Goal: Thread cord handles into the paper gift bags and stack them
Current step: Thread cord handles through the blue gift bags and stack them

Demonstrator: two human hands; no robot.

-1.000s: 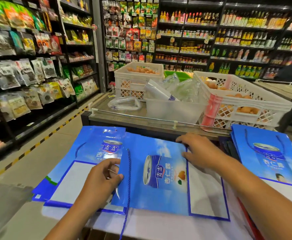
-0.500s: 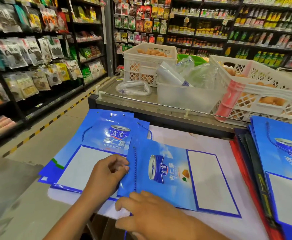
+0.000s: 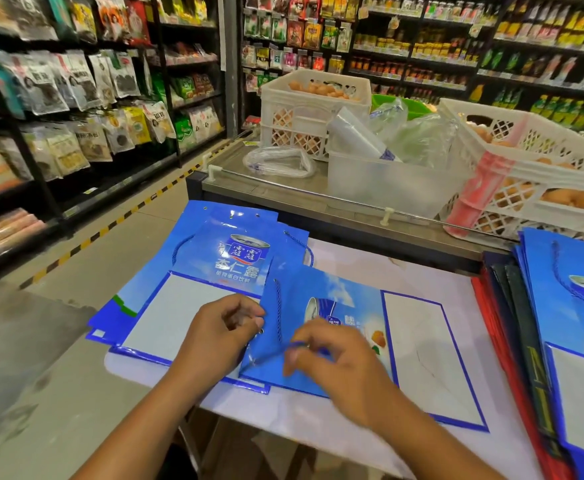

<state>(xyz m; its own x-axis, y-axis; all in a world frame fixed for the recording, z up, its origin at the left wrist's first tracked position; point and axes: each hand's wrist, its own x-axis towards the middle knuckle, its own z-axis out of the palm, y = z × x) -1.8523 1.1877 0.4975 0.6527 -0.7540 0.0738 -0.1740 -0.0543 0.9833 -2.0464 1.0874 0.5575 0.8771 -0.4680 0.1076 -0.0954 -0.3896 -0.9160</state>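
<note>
flat blue gift bag [image 3: 339,306] lies on the white table [image 3: 352,268], overlapping the left bag stack [image 3: 179,306]. left hand [image 3: 221,337] pinches its eyelet edge; right hand [image 3: 339,368] pinches the blue cord [image 3: 301,345].

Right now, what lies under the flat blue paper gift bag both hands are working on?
Its left end overlaps a stack of blue gift bags; the rest lies on the white tabletop. Anything beneath its middle is covered.

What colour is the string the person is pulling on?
Blue. The cord, pinched by the right hand, shows best in the head view.
</note>
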